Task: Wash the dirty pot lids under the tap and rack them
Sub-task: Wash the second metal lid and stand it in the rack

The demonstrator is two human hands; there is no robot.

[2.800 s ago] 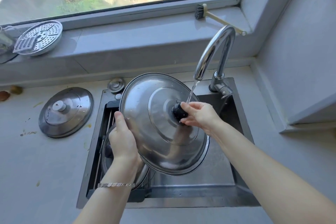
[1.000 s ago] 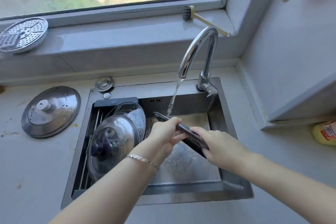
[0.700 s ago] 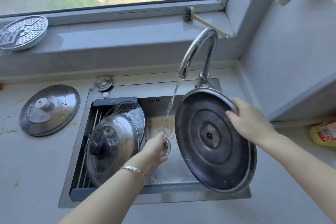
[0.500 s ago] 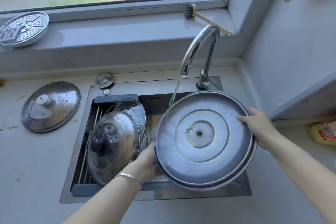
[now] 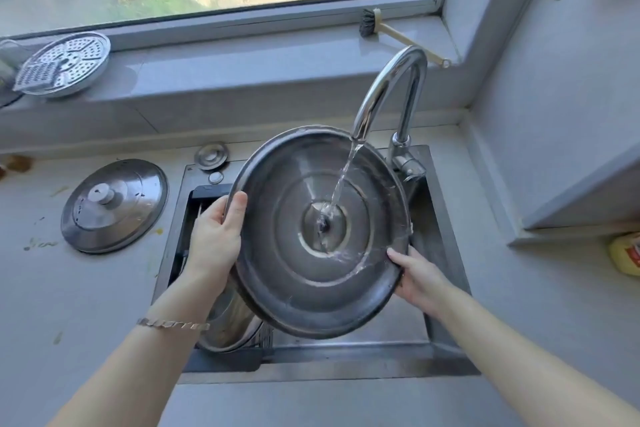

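Note:
I hold a large steel pot lid (image 5: 277,270) over the sink (image 5: 446,239), its hollow underside facing me. My left hand (image 5: 216,239) grips its left rim with the thumb over the edge. My right hand (image 5: 417,276) grips the lower right rim. Water runs from the tap (image 5: 384,94) onto the lid's centre. Racked lids (image 5: 230,322) show partly below it in the black drain rack (image 5: 207,192) at the sink's left. Another steel lid (image 5: 114,204) with a knob lies on the counter to the left.
A perforated steamer plate (image 5: 65,62) and a brush (image 5: 381,28) lie on the window sill. The sink plug (image 5: 211,155) sits on the counter behind the sink. A yellow bottle (image 5: 625,258) stands at the right under a shelf. Food scraps spot the counter on the left.
The lid was turned over from knob side to underside. It has since moved left and up under the stream, and my left hand shifted from its lower edge to its left rim.

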